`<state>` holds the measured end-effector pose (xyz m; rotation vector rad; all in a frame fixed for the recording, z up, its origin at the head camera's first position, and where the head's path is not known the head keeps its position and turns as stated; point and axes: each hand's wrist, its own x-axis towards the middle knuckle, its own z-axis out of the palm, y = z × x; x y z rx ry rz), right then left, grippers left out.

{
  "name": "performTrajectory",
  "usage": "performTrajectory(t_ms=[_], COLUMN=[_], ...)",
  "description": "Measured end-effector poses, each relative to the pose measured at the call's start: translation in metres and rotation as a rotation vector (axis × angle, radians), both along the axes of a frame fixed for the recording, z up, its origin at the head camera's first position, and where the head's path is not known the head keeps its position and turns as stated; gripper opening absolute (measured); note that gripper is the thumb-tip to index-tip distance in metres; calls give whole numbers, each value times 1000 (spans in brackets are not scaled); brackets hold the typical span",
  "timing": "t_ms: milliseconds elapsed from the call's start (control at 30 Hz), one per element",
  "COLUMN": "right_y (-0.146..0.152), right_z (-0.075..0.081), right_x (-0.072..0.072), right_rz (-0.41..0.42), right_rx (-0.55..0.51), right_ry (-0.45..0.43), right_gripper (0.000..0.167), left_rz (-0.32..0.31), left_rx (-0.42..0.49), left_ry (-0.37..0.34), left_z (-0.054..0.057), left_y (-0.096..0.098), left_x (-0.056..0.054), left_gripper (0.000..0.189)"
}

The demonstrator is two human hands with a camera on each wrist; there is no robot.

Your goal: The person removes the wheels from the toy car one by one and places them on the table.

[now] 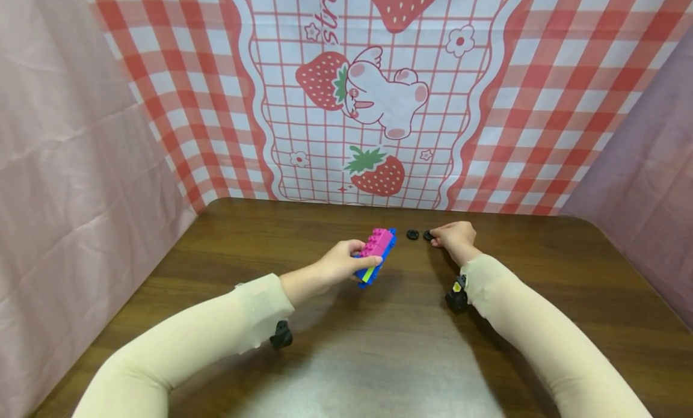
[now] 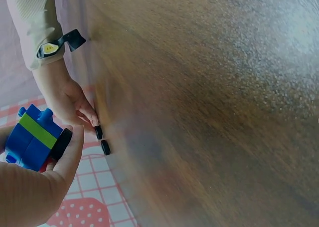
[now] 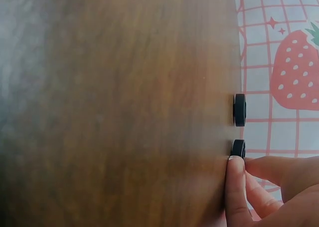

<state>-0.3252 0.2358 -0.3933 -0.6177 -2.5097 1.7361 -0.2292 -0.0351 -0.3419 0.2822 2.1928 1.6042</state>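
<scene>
My left hand (image 1: 342,263) grips a toy block car (image 1: 377,245) above the table, with pink studded bricks, blue parts and a lime strip. In the left wrist view, a black wheel (image 2: 61,144) shows on the blue car beside my thumb. Toward the table's far side, my right hand (image 1: 456,237) pinches the edge of a loose black toy wheel (image 3: 239,149) between thumb and fingertips. That wheel still rests on the tabletop. Just left of it in the head view lies a second black wheel (image 1: 412,234), untouched.
The brown wooden table (image 1: 346,358) spans the space beneath both arms. Behind its far edge hangs a red-and-white checked cloth (image 1: 541,99) with strawberry prints. Pink curtains (image 1: 70,165) hang at the sides. Each wrist carries a small black camera (image 1: 457,295).
</scene>
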Motion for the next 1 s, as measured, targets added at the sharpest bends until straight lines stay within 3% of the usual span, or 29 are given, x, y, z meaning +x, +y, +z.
performTrajectory(t_ms=[333, 533, 667, 1000], right_y=[3, 8, 10, -2], right_z=[0, 6, 13, 36], right_x=[6, 10, 11, 17], right_rz=[-35, -29, -12, 96], right_rx=[-137, -118, -148, -230], right_ry=[41, 70, 80, 104], right_gripper=[39, 40, 41, 40], left_rz=[-2, 8, 6, 18], left_rx=[-9, -4, -20, -58], left_ry=[0, 6, 18, 127], left_z=[-4, -5, -4, -1], left_y=[-1, 0, 1, 3], left_x=[-1, -2, -1, 0], left_gripper=[43, 43, 41, 35])
